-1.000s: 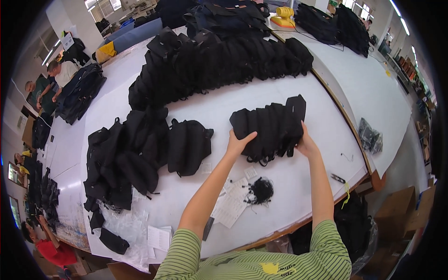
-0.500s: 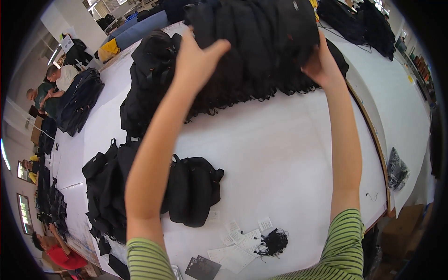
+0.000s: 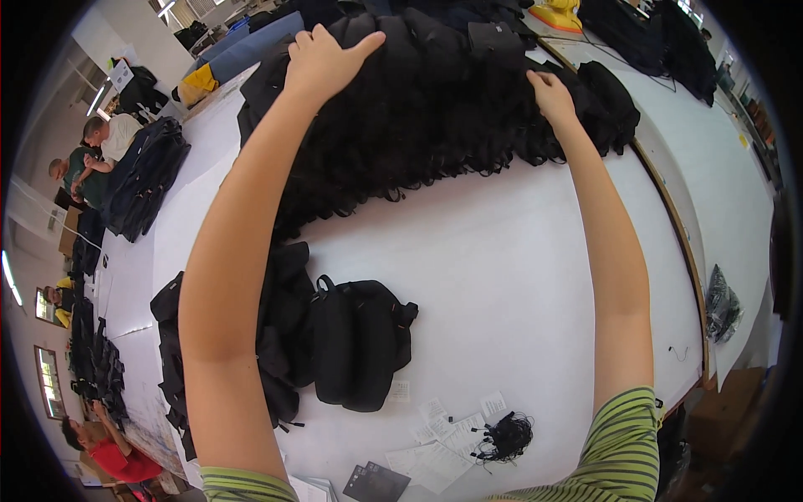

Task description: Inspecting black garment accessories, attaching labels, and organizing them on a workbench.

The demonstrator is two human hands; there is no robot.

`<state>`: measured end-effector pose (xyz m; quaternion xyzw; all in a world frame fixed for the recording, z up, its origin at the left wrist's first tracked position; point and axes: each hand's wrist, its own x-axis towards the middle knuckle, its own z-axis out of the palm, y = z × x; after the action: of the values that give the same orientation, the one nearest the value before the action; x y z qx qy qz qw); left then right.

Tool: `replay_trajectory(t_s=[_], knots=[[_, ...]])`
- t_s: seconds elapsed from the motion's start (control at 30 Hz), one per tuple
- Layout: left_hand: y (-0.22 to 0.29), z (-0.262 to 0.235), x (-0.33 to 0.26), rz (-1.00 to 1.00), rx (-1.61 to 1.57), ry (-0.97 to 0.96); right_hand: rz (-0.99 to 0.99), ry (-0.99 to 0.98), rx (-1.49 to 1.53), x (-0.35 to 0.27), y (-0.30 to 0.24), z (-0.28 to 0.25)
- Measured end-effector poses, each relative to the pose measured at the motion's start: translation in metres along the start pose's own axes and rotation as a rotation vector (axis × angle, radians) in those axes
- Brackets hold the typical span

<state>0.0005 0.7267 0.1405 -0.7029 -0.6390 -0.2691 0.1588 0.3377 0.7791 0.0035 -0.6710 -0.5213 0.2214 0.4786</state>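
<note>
A long row of black backpacks (image 3: pixel 418 125) lies packed together across the far part of the table, straps hanging along its near side. My left hand (image 3: pixel 330 65) rests at the row's upper left, thumb spread wide from the fingers, holding nothing. Toward the row's right end, my right hand (image 3: pixel 552 96) has its fingers curled together against the edge of a black backpack (image 3: pixel 498 50); the exact grip on the dark cloth is hard to see. Closer to me on the left, another black backpack (image 3: pixel 360 343) lies beside a heap of black bags (image 3: pixel 284 335), partly behind my left forearm.
Paper slips (image 3: pixel 435 460), a bundle of black cords (image 3: pixel 506 437) and a dark card (image 3: pixel 376 482) lie near the table's front. A clear plastic bag (image 3: pixel 722 305) lies beyond the right edge. Other people (image 3: pixel 117 452) are at the left. A yellow-orange object (image 3: pixel 556 17) stands far right.
The black backpack raised between my hands has come down onto the row. My left hand has moved left and opened; my right hand has shifted slightly left, its fingers now curled.
</note>
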Motion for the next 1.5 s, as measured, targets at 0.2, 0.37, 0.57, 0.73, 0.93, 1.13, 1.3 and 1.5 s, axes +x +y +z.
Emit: replay_trajectory(t_s=[0.2,0.37,0.57,0.73,0.93,1.13,1.3,1.5], knots=[[-0.005,-0.058,-0.136,0.162,-0.393,-0.1,-0.051,-0.108,0.282,-0.17,0.046,-0.059],[-0.062,-0.117,-0.299,0.016,-0.079,-0.459,0.073,-0.472,0.179,-0.394,0.06,-0.077],[-0.046,-0.048,-0.409,-0.093,-0.038,-0.535,0.146,-0.51,0.383,-0.493,0.017,-0.005],[-0.028,-0.081,-0.449,-0.148,-0.268,-0.6,0.036,-0.561,0.329,-0.523,-0.016,-0.01],[-0.027,-0.177,-0.516,-0.104,-0.713,-0.375,-0.049,-0.455,0.151,-0.546,-0.002,-0.112],[-0.014,-0.277,-0.602,-0.428,-1.484,-0.795,0.0,0.6,0.235,-0.606,0.105,-0.297],[0.006,-0.268,-0.656,-0.536,-1.577,-0.809,0.359,0.986,-0.19,-0.746,0.22,-0.431],[0.056,-0.256,-0.666,-0.565,-1.396,-0.891,1.232,0.625,-0.586,-0.85,0.284,-0.426]])
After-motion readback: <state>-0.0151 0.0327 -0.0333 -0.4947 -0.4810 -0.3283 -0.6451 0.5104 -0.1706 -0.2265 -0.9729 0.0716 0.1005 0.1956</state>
